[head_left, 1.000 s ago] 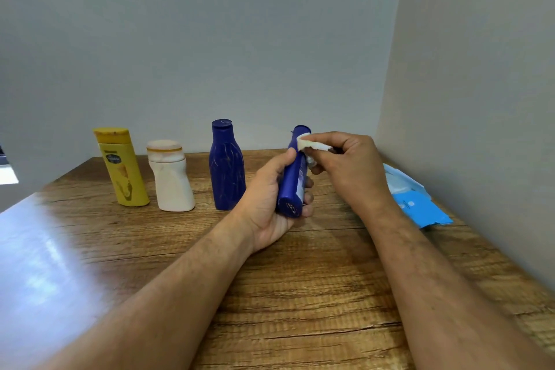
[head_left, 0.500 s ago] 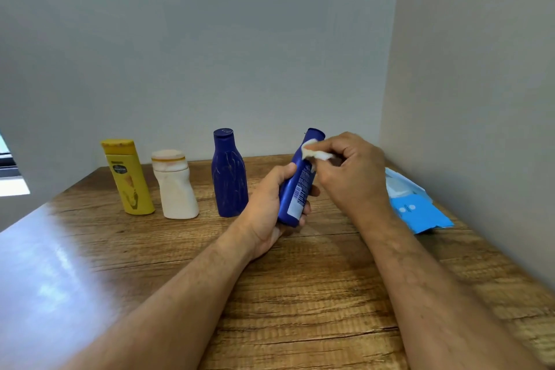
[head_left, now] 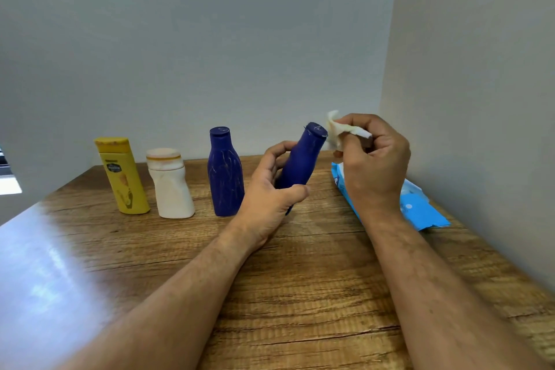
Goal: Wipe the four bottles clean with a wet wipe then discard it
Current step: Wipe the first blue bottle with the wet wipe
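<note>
My left hand (head_left: 271,189) grips a dark blue bottle (head_left: 303,159) around its lower body and holds it tilted to the right above the wooden table (head_left: 300,279). My right hand (head_left: 374,162) pinches a crumpled white wet wipe (head_left: 338,129) just right of the bottle's cap. Three bottles stand in a row at the back: a yellow bottle (head_left: 121,176), a dented white bottle (head_left: 171,185) and a second dark blue bottle (head_left: 225,171).
A blue pack of wet wipes (head_left: 420,210) lies on the table at the right, partly behind my right hand and close to the right wall (head_left: 480,99). A grey back wall stands behind the bottle row.
The held bottle has been turned so its label faces away. The wipe has come off the cap and moved a little to the right. The view has shifted slightly.
</note>
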A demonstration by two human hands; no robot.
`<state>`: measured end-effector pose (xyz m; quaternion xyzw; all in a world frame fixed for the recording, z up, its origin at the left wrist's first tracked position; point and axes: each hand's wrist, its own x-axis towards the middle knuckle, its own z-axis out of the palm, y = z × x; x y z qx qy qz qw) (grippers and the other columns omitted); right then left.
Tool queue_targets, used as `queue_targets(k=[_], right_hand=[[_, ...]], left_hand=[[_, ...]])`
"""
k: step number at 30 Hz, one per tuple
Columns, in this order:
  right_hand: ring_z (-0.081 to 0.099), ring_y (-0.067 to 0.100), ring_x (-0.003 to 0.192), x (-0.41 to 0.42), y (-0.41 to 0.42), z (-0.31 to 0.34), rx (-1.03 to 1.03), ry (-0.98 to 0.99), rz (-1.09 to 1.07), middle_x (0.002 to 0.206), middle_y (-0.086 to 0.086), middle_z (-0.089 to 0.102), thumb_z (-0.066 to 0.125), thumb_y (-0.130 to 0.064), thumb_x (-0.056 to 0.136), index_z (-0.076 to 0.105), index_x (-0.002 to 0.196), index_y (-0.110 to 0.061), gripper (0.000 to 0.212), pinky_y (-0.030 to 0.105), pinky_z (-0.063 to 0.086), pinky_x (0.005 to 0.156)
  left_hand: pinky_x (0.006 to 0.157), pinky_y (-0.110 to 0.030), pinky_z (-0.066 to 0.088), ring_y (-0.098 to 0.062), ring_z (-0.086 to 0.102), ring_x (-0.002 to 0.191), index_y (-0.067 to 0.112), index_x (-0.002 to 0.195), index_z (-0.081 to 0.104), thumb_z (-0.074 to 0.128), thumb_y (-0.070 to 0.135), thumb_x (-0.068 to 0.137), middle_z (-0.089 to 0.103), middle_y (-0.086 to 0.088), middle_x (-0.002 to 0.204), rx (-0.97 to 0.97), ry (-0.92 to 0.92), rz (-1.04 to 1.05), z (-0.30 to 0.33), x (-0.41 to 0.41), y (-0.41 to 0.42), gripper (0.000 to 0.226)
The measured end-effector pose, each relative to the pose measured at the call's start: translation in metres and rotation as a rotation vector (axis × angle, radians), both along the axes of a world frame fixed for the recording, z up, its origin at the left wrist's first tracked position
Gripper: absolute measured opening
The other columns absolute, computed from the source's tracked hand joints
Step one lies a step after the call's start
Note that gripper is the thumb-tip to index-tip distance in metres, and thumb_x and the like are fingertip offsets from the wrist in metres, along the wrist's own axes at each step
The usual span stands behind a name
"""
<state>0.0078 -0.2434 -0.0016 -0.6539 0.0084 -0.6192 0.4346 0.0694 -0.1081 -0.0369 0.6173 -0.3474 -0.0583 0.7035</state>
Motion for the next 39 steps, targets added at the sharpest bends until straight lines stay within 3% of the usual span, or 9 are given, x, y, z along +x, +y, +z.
queue_targets(k=[7,11,15,18,25,28,32,35,39], right_hand=[[0.063,0.005,0.082,-0.0021,-0.0060,-0.0031,-0.268,0.002,0.028,0.087,-0.002,0.071,0.058,0.000,0.081,0.075,0.088,-0.005,0.019,0.011,0.047,0.071],[0.065,0.008,0.081,-0.0031,-0.0060,-0.0029,-0.283,0.006,0.049,0.085,-0.001,0.072,0.054,-0.012,0.079,0.075,0.086,-0.006,0.023,0.013,0.049,0.070],[0.065,0.015,0.075,0.0024,-0.0031,-0.0017,-0.039,0.017,0.106,0.080,-0.001,0.070,0.053,-0.018,0.081,0.074,0.086,-0.005,0.025,0.027,0.056,0.064],[0.070,0.021,0.082,0.0051,-0.0021,-0.0005,0.069,0.028,0.118,0.089,-0.001,0.073,0.058,-0.007,0.086,0.075,0.096,-0.009,0.020,0.043,0.062,0.068],[0.064,0.006,0.085,-0.0004,-0.0032,-0.0023,-0.288,0.092,0.009,0.089,0.000,0.073,0.064,0.003,0.080,0.079,0.091,-0.009,0.023,0.007,0.048,0.070],[0.062,0.001,0.079,-0.0017,-0.0022,-0.0021,-0.271,0.084,-0.022,0.083,-0.005,0.070,0.060,-0.003,0.079,0.078,0.083,-0.010,0.020,0.006,0.046,0.067],[0.068,0.008,0.088,0.0005,0.0005,0.0016,-0.078,0.026,0.019,0.094,-0.007,0.073,0.052,-0.023,0.083,0.078,0.097,-0.011,0.032,0.017,0.055,0.072],[0.067,0.010,0.090,0.0021,0.0014,0.0003,-0.167,0.113,0.057,0.097,-0.002,0.072,0.059,-0.006,0.083,0.079,0.103,-0.013,0.028,0.013,0.051,0.072],[0.064,0.006,0.087,0.0004,0.0017,-0.0015,-0.321,0.151,0.045,0.093,-0.003,0.071,0.058,0.002,0.078,0.080,0.101,-0.015,0.035,0.007,0.047,0.072]], left_hand=[[0.084,-0.030,0.058,-0.009,0.065,0.105,0.040,0.126,0.055,0.078,-0.008,0.076,0.061,0.004,0.127,0.013,-0.013,0.015,-0.0030,0.0010,-0.0006,0.073],[0.085,-0.052,0.057,-0.013,0.066,0.090,0.041,0.127,0.052,0.075,-0.009,0.079,0.060,0.000,0.126,0.048,0.036,-0.018,-0.0033,-0.0016,-0.0004,0.073],[0.086,-0.026,0.054,-0.010,0.063,0.103,0.039,0.134,0.049,0.070,-0.012,0.080,0.061,0.001,0.126,0.028,0.062,-0.031,-0.0041,-0.0015,-0.0035,0.077],[0.082,-0.027,0.052,-0.013,0.063,0.102,0.045,0.129,0.052,0.071,-0.011,0.078,0.061,-0.001,0.125,0.023,0.055,-0.047,-0.0042,-0.0006,-0.0060,0.078],[0.075,-0.032,0.053,-0.014,0.061,0.099,0.046,0.123,0.060,0.073,-0.015,0.074,0.060,-0.003,0.125,-0.042,0.068,0.028,-0.0058,0.0042,-0.0010,0.080],[0.067,-0.033,0.052,-0.003,0.065,0.080,0.047,0.124,0.058,0.070,-0.017,0.076,0.059,-0.002,0.126,-0.045,0.099,0.029,-0.0034,0.0039,-0.0009,0.082],[0.062,-0.026,0.052,0.000,0.063,0.071,0.054,0.119,0.059,0.068,-0.017,0.077,0.059,0.000,0.128,-0.034,0.090,0.016,-0.0014,0.0017,-0.0023,0.083],[0.055,-0.033,0.049,-0.020,0.053,0.066,0.058,0.109,0.065,0.068,-0.018,0.076,0.061,-0.005,0.123,-0.056,0.118,-0.009,-0.0021,0.0017,-0.0029,0.083],[0.055,-0.025,0.052,-0.010,0.058,0.068,0.053,0.112,0.064,0.071,-0.018,0.075,0.062,-0.006,0.127,-0.066,0.101,0.025,-0.0021,0.0026,-0.0003,0.081]])
